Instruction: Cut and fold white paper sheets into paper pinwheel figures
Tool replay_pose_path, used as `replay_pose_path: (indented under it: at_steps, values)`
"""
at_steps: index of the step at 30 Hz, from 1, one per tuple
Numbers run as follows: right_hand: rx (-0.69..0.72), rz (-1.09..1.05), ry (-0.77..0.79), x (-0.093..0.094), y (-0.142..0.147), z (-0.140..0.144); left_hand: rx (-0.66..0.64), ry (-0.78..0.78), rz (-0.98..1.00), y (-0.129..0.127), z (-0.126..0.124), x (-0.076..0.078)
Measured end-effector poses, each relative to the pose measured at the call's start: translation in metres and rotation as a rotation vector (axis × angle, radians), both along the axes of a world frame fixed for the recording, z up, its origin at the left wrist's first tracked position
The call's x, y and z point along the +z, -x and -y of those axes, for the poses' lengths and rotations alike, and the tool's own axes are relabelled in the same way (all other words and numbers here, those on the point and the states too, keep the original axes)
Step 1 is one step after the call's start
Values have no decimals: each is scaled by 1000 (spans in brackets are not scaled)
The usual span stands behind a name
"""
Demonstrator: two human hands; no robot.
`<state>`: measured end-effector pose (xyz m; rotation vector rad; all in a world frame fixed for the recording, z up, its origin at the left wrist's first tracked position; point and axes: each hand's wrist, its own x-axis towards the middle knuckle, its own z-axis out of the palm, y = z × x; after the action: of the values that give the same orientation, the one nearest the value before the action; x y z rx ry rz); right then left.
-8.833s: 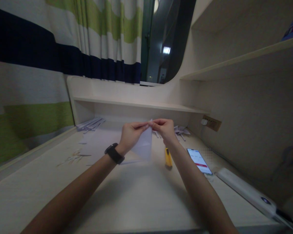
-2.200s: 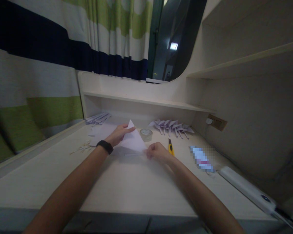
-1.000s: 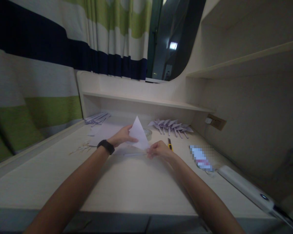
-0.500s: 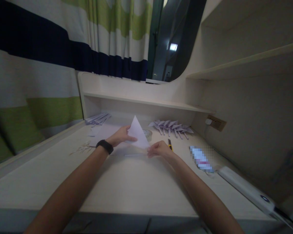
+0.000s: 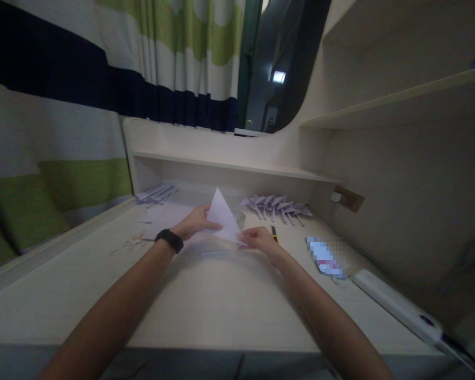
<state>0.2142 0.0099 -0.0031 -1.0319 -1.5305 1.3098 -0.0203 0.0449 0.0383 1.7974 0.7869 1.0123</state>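
A sheet of white paper folded to a triangle (image 5: 222, 215) is held up above the desk, its point upward. My left hand (image 5: 198, 220), with a black band on the wrist, grips its left side, thumb across the front. At the lower right corner, my right hand (image 5: 257, 238) pinches the paper between thumb and fingers. Beneath the hands a thin white paper strip or stick (image 5: 216, 254) lies on the desk. Partly hidden behind the triangle is a roll of tape (image 5: 239, 217). A yellow and black utility knife (image 5: 274, 234) rests just beyond my right hand.
Several folded paper pinwheels (image 5: 279, 205) lie in a row at the back right. Rolled paper sticks (image 5: 156, 194) and flat paper sheets (image 5: 168, 214) are at the back left, near small scraps (image 5: 131, 243). A phone (image 5: 325, 257) and a long white device (image 5: 396, 306) lie at right.
My right fingers have shifted slightly up onto the triangle's lower right corner. My left hand keeps its grip, and the view has turned a little.
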Motion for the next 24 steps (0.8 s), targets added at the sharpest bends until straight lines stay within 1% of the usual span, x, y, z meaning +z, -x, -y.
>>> replay_pose_path:
  at_steps: [2, 4, 6, 7, 8, 9, 10, 11, 12, 13, 14, 16, 18, 20, 24]
  values:
    - [-97, -10, -34, -4, 2, -3, -13, 5, -3, -4, 1, -2]
    - [-204, 26, -79, -7, 3, -7, -25, 6, -13, -8, 1, -4]
    - [-277, 70, -113, -10, 2, -11, -14, 18, -21, -11, 0, -6]
    - [-292, 84, -118, -10, 1, -12, 30, 20, -18, -13, 0, -5]
    - [-295, 97, -117, -10, 0, -13, 116, 3, -8, -14, 0, -3]
    - [-291, 110, -116, -9, -1, -13, 235, -49, 3, -14, 2, 0]
    - [-284, 129, -117, -8, -1, -13, 361, -139, 6, -15, 5, 4]
    - [-275, 152, -121, -8, -1, -12, 482, -261, -4, -17, 10, 9]
    - [-265, 177, -129, -7, 0, -11, 527, -426, -54, -19, 16, 14]
    - [-251, 203, -138, -6, 1, -10, 471, -568, -140, -21, 22, 19]
    - [-235, 226, -150, -6, 2, -9, 366, -664, -244, -25, 28, 24]
    - [-196, 249, -178, -5, 5, -5, 147, -738, -456, -33, 37, 29]
    - [-138, 262, -193, -4, 8, -1, 15, -719, -612, -41, 38, 29]
    - [-92, 282, -186, -2, 9, 2, -56, -670, -692, -46, 32, 26]
    - [-72, 293, -164, -3, 10, 4, -129, -616, -691, -49, 18, 20]
